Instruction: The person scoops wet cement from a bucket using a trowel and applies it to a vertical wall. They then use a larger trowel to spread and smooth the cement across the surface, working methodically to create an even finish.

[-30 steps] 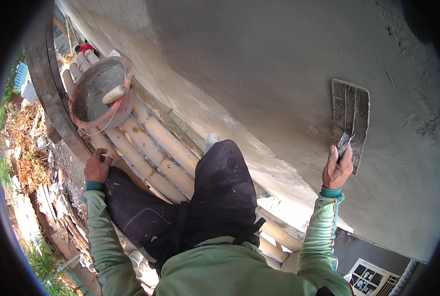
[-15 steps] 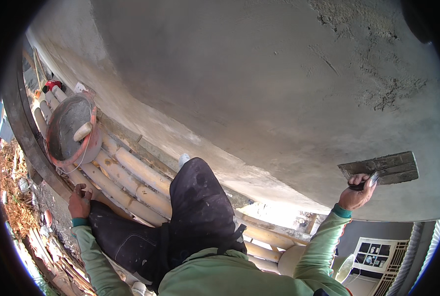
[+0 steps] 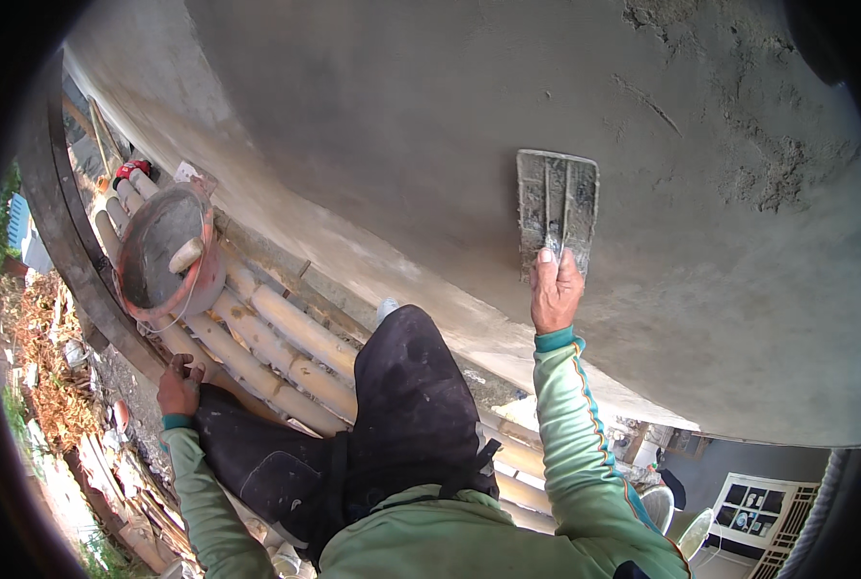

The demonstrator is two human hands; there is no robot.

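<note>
curved beam (image 3: pixel 59 212): dark, at the far left, running alongside the bamboo platform.
bucket (image 3: pixel 210 278): reddish, sitting on the poles near the beam, its wire handle hanging down the near side; grey mortar (image 3: pixel 155 236) inside, with a pale rounded object (image 3: pixel 186 255) at the rim, its kind too unclear to name.
left hand (image 3: pixel 179 389): beside the left knee, just below the bucket, fingers loosely curled; no tool shows in it, but whether they close on something small i cannot tell.
bamboo poles (image 3: pixel 300 318): laid side by side under the person, between the beam and the wall.
wall (image 3: pixel 401 125): grey and mostly smooth, with a paler band along its lower edge.
right hand (image 3: pixel 558 294): closed around the trowel handle, thumb up along it, arm stretched forward.
trowel (image 3: pixel 558 193): in front of the person, broad blade seemingly flat on the wall, its ribbed, mortar-crusted back facing out; full contact cannot be confirmed from here.
smoothing stroke: the step in hand, by my reading, a finishing pass over fresh plaster; it calls for a firm grip, even pressure and a slightly raised leading edge.
rough patch (image 3: pixel 782 179): coarse and crumbly, right of the blade; evening it out would call for a longer reach, perhaps more mortar.
</note>
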